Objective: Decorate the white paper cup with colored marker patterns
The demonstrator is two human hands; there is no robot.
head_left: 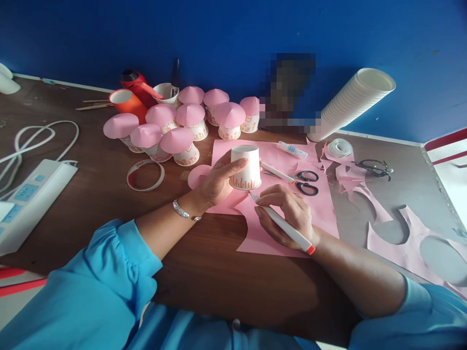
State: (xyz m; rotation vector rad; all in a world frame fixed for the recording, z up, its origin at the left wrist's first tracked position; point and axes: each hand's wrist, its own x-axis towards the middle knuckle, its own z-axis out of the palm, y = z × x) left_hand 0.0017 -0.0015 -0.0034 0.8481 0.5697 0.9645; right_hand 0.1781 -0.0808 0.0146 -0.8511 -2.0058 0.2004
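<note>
My left hand [222, 182] is closed around the side of a white paper cup [245, 163], which is turned upside down. Red and orange strokes run along the cup's lower edge. In my right hand [286, 211] a white marker with a red end [292, 232] is gripped like a pen, its tip close to the cup's bottom edge; whether it touches, I cannot tell. Under both hands lies a pink paper sheet [321, 214]. Behind the cup, scissors with black handles [307, 183] and another white marker [279, 172] rest on this sheet.
Several decorated cups with pink cone roofs [189, 115] stand at the back. A leaning stack of paper cups [352, 102] is at the wall. Pink scraps [397, 238] lie right, a tape roll [145, 175] and power strip [36, 199] left. A glue bottle [292, 149] lies on the sheet.
</note>
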